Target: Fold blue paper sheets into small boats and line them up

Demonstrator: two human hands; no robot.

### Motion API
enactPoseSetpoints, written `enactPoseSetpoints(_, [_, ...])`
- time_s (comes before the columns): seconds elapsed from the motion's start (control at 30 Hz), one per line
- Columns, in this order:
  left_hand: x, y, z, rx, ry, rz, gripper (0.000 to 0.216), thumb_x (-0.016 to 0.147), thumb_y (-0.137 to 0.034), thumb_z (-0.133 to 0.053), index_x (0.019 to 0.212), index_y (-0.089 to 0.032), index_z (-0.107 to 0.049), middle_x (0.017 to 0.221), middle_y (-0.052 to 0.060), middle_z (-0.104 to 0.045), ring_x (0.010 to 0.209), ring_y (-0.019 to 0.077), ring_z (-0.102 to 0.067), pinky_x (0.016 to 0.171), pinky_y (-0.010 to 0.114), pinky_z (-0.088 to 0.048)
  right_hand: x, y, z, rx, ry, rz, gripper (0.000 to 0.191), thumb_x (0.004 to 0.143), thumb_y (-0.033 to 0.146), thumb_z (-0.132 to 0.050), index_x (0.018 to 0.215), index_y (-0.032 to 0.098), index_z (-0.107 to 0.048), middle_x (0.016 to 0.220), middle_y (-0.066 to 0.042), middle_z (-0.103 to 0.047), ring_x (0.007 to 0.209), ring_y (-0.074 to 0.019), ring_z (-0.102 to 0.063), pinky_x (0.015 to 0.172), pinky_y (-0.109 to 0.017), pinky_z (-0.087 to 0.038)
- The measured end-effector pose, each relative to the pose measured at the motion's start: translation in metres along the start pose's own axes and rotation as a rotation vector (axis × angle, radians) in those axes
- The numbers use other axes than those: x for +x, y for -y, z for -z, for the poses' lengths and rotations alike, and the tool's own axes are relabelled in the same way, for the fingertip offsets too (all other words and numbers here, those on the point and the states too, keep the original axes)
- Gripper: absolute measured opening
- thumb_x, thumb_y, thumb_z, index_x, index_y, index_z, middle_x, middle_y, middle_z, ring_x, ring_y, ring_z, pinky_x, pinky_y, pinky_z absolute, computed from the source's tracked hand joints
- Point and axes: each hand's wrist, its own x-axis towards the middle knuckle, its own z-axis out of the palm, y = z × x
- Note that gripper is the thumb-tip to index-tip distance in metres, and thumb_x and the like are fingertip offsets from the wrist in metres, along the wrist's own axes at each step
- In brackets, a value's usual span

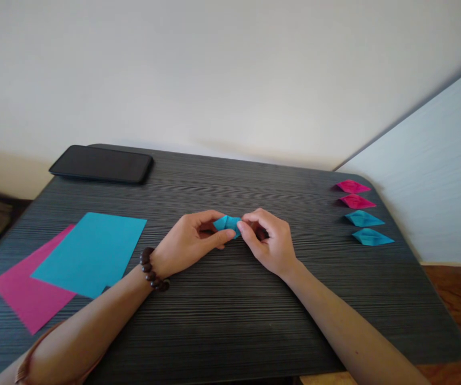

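A small piece of folded blue paper [228, 223] is held over the middle of the table, between both hands. My left hand [192, 238], with a dark bead bracelet [152, 270] at its wrist, pinches the left end between thumb and fingers. At the right end, the thumb and forefinger of my right hand [270, 238] close on the same paper. Creases and a pointed left tip show on it; the fingertips cover its right part.
Left of my hands, a blue paper sheet [94, 251] overlaps a pink sheet [33, 294]. A black phone [102, 164] lies at the back left. Folded pink pieces [356, 201] and blue pieces [371, 237] line the right side of the dark table [230, 331], near the wall [230, 80].
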Motion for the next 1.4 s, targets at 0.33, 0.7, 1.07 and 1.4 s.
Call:
enactPoseSetpoints(0.33, [-0.0016, -0.0003, -0.0046, 0.012, -0.12, -0.086, 0.021, 0.08, -0.033, -0.06, 0.092, -0.016, -0.066, 0.09, 0.002, -0.069, 0.083, 0.0146, -0.063, 0.075, 0.023, -0.05, -0.0017, -0.0022, -0.0016, -0.046, 0.028, 0.081, 0.004, 0.083, 0.019, -0.053, 0.079, 0.018, -0.055, 0.063, 0.004, -0.048, 0.05, -0.0058, -0.041, 0.049, -0.02, -0.035])
enactPoseSetpoints(0.7, [-0.001, 0.0006, -0.0034, -0.037, -0.112, 0.001, 0.026, 0.075, -0.035, -0.066, 0.093, -0.017, -0.068, 0.087, 0.002, -0.072, 0.083, 0.0165, -0.065, 0.075, 0.025, -0.051, -0.0011, -0.0008, -0.0026, -0.036, -0.002, 0.033, 0.009, 0.083, 0.02, -0.051, 0.075, 0.018, -0.053, 0.061, 0.004, -0.046, 0.052, -0.0073, -0.042, 0.051, -0.022, -0.035])
enactPoseSetpoints(1.07, [-0.001, 0.0038, 0.0012, 0.002, -0.016, 0.031, 0.022, 0.075, -0.036, -0.065, 0.086, -0.017, -0.066, 0.077, 0.002, -0.071, 0.074, 0.0153, -0.066, 0.073, 0.027, -0.052, 0.0, -0.0001, -0.0009, 0.026, 0.061, -0.032, 0.008, 0.084, 0.023, -0.051, 0.077, 0.018, -0.052, 0.061, 0.004, -0.046, 0.051, -0.0076, -0.04, 0.049, -0.022, -0.034])
enactPoseSetpoints(1.4, [-0.0028, -0.0042, -0.0013, 0.053, 0.039, 0.032, 0.025, 0.077, -0.038, -0.061, 0.087, -0.015, -0.064, 0.078, 0.002, -0.068, 0.069, 0.0134, -0.063, 0.063, 0.023, -0.051, 0.0013, -0.0013, 0.0026, 0.066, 0.131, 0.017, 0.013, 0.086, 0.02, -0.048, 0.074, 0.018, -0.054, 0.064, 0.002, -0.048, 0.057, -0.0096, -0.044, 0.055, -0.024, -0.035])
